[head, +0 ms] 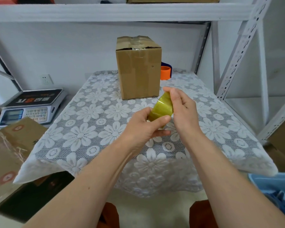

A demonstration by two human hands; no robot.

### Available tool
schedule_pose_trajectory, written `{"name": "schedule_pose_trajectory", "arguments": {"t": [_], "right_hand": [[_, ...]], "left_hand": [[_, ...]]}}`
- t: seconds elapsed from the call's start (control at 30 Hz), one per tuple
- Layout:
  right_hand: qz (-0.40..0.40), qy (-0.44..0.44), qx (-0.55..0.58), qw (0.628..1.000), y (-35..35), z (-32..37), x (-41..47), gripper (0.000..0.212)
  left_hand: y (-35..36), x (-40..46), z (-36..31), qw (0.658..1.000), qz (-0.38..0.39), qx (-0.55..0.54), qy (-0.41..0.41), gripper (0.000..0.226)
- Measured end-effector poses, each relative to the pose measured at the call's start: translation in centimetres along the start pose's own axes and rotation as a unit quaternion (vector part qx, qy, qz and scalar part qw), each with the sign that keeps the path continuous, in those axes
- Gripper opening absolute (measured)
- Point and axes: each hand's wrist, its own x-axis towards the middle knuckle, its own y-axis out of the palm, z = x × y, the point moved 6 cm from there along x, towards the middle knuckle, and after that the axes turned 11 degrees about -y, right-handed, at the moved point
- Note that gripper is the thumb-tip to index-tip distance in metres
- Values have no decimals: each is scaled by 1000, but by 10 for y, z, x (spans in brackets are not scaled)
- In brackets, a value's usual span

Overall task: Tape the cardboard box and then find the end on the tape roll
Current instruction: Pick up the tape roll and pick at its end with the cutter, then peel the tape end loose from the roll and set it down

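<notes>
A brown cardboard box (138, 68) stands upright at the back of the table, with clear tape across its closed top flaps and down its front. In front of it, above the tablecloth, I hold a yellowish tape roll (162, 108) between both hands. My left hand (143, 127) grips the roll from below, thumb curled over its lower edge. My right hand (182, 107) holds the roll's right side, its fingers lying along the outer surface. The tape's end cannot be made out.
A white lace cloth (89, 129) covers the table. An orange and blue tape dispenser (166, 72) peeks out behind the box. A weighing scale (31, 107) and cardboard boxes (8, 150) sit at the left. White shelf uprights (237, 51) stand at the right, a blue bin (276, 188) below.
</notes>
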Motion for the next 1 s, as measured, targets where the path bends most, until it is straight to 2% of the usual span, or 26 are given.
{"name": "schedule_pose_trajectory", "arguments": {"t": [0.13,0.3,0.5,0.7,0.9,1.0], "right_hand": [[3,-4,2,1000,1,1,0,27],[-5,-1,5,1000,0,1,-1,27],[8,5,-3,1000,5,0,-2,27],[14,-4,-17,1000,5,1,-1,29],[-2,-4,4,1000,2,6,0,28],[-13,13,16,1000,0,5,-1,28]], "left_hand": [[1,-1,1,1000,-2,31,2,30],[3,-2,1,1000,16,11,-4,43],[1,-1,3,998,-16,58,8,18],[-1,-2,-1,997,9,71,6,16],[2,-6,-4,998,61,11,-12,37],[1,-6,-4,996,53,-55,-44,24]]}}
